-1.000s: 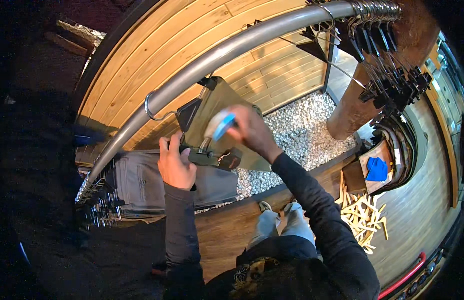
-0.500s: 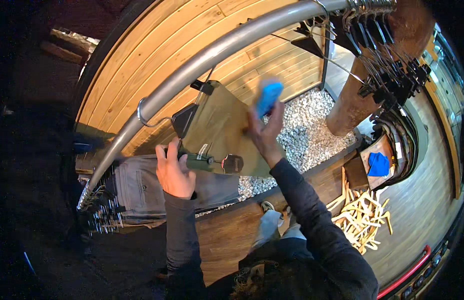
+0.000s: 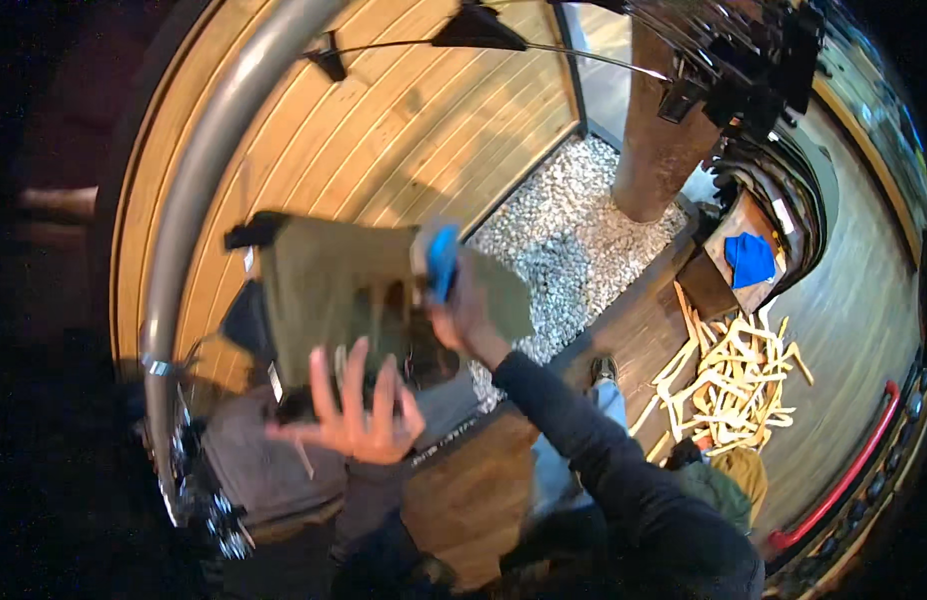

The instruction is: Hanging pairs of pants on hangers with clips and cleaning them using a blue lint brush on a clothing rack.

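Olive-green trousers (image 3: 319, 270) hang folded from a black clip hanger on the rail in front of me. My left hand (image 3: 364, 415) is at their lower edge, its fingers spread apart and nothing visible in it. Blurred by motion, my right hand (image 3: 464, 320) is in front of the trousers' right part. It grips a small blue handheld object (image 3: 442, 262), whose kind I cannot make out. A white tag (image 3: 276, 382) shows near the hanger's dark triangular end.
A curved metal rail (image 3: 189, 190) arches overhead, with black clip hangers (image 3: 754, 70) at upper right. Grey trousers (image 3: 259, 455) hang at lower left. White gravel (image 3: 554, 250) surrounds a wooden post (image 3: 659, 150). Wooden hangers (image 3: 729, 385) lie piled on the floor, near a blue cloth (image 3: 750, 260).
My view has shifted. The right hand has moved left with the blue object across the trousers. The left hand has come away from the waistband area and spread its fingers.
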A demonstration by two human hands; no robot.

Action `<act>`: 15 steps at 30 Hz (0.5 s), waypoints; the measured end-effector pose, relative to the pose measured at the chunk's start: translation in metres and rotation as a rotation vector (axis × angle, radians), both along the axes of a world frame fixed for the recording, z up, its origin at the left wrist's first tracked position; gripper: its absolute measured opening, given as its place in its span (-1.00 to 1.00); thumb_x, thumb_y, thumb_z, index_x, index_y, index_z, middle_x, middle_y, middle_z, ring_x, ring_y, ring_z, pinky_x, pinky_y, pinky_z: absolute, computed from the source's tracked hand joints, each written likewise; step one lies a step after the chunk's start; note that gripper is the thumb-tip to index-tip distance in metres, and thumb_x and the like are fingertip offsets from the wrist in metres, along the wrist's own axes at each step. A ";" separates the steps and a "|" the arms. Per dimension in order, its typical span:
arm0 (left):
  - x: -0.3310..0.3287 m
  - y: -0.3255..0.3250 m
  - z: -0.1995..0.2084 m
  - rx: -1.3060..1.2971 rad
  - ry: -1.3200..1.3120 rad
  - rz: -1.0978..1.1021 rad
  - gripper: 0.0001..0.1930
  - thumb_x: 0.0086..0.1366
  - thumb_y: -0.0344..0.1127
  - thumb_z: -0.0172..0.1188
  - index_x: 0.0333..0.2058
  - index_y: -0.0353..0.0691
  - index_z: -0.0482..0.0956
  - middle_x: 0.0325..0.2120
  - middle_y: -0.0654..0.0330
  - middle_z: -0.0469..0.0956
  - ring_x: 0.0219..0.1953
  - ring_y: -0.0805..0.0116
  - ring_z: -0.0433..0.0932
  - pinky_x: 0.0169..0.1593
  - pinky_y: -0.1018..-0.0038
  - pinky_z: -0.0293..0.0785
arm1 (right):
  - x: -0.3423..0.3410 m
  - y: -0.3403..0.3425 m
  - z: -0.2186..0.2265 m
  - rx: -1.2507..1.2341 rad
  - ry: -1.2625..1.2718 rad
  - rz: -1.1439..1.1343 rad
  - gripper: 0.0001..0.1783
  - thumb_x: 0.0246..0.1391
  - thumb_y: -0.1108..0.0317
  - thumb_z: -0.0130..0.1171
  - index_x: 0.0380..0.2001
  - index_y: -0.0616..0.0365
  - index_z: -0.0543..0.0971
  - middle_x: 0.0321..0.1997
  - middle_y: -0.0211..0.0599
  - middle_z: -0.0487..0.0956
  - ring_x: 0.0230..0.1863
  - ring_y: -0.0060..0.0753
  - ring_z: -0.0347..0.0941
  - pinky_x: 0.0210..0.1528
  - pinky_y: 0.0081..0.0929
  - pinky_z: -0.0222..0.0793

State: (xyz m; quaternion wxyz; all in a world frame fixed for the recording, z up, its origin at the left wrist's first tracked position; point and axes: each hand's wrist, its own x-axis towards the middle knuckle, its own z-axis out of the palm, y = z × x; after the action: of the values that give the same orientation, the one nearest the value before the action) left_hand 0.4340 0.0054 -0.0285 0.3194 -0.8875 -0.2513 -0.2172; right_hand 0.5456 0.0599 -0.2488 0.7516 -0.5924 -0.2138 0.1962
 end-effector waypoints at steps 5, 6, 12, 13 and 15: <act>0.010 -0.006 -0.051 -0.149 0.060 -0.098 -0.80 0.10 -0.21 0.19 -0.29 -0.01 0.68 0.03 0.19 0.61 0.32 -0.15 0.32 0.33 -0.33 -0.75 | -0.012 -0.053 -0.157 -0.886 0.120 0.338 -0.21 0.24 -0.32 -0.13 -0.09 0.37 0.44 -0.32 0.27 0.62 -0.25 0.36 0.56 -0.20 0.14 0.43; 0.002 -0.005 -0.067 -0.274 0.154 -0.124 -0.81 0.13 -0.23 0.19 -0.28 -0.02 0.68 0.06 0.18 0.58 0.33 -0.12 0.31 0.36 -0.35 -0.66 | -0.014 -0.066 -0.163 -0.913 0.098 0.258 -0.20 0.25 -0.30 -0.12 -0.12 0.43 0.44 -0.32 0.29 0.61 -0.26 0.38 0.56 -0.19 0.13 0.44; -0.007 0.018 -0.146 -0.533 0.649 -0.112 -0.67 0.15 -0.22 0.27 -0.08 -0.07 0.64 0.16 0.15 0.46 0.36 0.04 0.22 0.40 -0.31 -0.14 | -0.005 -0.033 -0.085 -0.484 0.107 0.112 -0.33 0.31 -0.22 -0.15 0.12 0.19 0.32 -0.33 0.16 0.61 -0.31 0.33 0.55 -0.24 0.14 0.38; -0.010 0.019 -0.160 -0.539 0.661 -0.121 -0.67 0.15 -0.22 0.27 -0.08 -0.07 0.64 0.16 0.15 0.46 0.36 0.04 0.22 0.40 -0.31 -0.14 | -0.006 -0.031 -0.082 -0.345 0.089 0.099 -0.34 0.32 -0.21 -0.16 0.12 0.19 0.32 -0.33 0.14 0.61 -0.32 0.32 0.54 -0.25 0.14 0.37; -0.013 0.017 -0.189 -0.289 0.815 -0.217 -0.64 0.23 -0.30 0.06 -0.02 -0.25 0.59 0.03 -0.04 0.48 0.30 -0.03 0.28 0.39 -0.28 -0.05 | -0.034 -0.043 -0.125 -0.307 0.004 0.135 -0.35 0.28 -0.18 -0.06 0.11 0.20 0.32 -0.31 0.19 0.61 -0.30 0.30 0.55 -0.25 0.09 0.40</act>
State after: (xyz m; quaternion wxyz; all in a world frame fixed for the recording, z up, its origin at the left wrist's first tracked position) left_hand 0.4205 0.0221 -0.2173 0.2404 -0.9574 -0.0379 0.1554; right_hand 0.5115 0.0169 -0.3738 0.6378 -0.6842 -0.2190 0.2776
